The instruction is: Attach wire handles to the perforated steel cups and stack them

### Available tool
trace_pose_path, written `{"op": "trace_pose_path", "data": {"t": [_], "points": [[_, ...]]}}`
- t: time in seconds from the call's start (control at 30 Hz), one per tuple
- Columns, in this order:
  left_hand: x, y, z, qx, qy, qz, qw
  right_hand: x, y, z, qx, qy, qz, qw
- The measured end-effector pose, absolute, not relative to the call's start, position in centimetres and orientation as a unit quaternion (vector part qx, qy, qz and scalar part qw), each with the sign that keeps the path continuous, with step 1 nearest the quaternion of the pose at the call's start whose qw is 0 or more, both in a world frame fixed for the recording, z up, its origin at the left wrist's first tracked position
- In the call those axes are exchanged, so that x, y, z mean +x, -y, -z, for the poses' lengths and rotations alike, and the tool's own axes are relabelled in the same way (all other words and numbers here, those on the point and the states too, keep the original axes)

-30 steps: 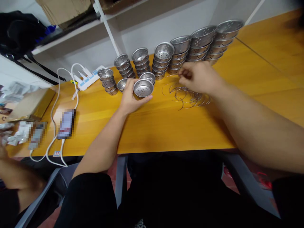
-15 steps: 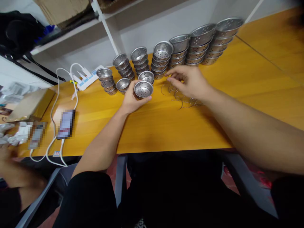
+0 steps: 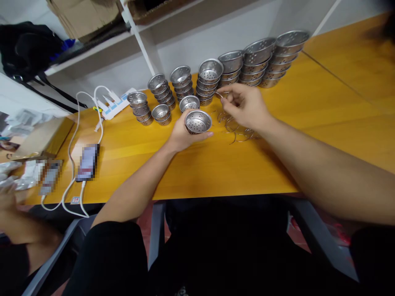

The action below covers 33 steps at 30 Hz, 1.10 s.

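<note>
My left hand is closed around a small perforated metal cup, tilted with its mouth toward me above the table. My right hand pinches a thin curved wire, whose end sticks out past the fingertips toward a stack of perforated cups. Below and beside the right hand lies a loose heap of curved wires, partly covered by it. Just behind the held cup stands another perforated cup.
Stacks of larger perforated cups and smaller cups line the table's back. To the left are a white power strip with cables, a phone, a second phone and a cardboard box. Another person's arm rests at far left.
My left hand has carried the cup to the right, closer to my right hand. A wire now shows between the right fingertips, lifted off the heap.
</note>
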<state>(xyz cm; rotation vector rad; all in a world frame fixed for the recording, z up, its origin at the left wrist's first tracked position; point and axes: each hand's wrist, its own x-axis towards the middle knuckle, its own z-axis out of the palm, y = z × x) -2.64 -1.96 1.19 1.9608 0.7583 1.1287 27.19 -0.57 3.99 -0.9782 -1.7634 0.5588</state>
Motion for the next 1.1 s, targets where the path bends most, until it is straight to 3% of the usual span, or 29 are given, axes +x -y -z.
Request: {"op": "trace_pose_path", "data": {"t": [0.4, 0.63, 0.93, 1.1], "points": [[6.7, -1.6, 1.7, 0.718, -0.302, -0.434, 0.453, 29.3, -1.1, -4.2, -0.467, 0.683, -0.244, 0.505], [5.8, -3.1, 3.6, 0.72, -0.276, -0.44, 0.46, 30.0, -1.5, -4.7, -0.498, 0.66, -0.223, 0.516], [5.3, -0.7, 1.2, 0.721, -0.337, -0.454, 0.4, 28.4, 0.6, -5.8, -0.485, 0.672, -0.225, 0.513], [5.7, -1.2, 1.4, 0.692, -0.365, -0.459, 0.421, 28.9, 1.6, -6.4, -0.453, 0.694, -0.258, 0.497]]}}
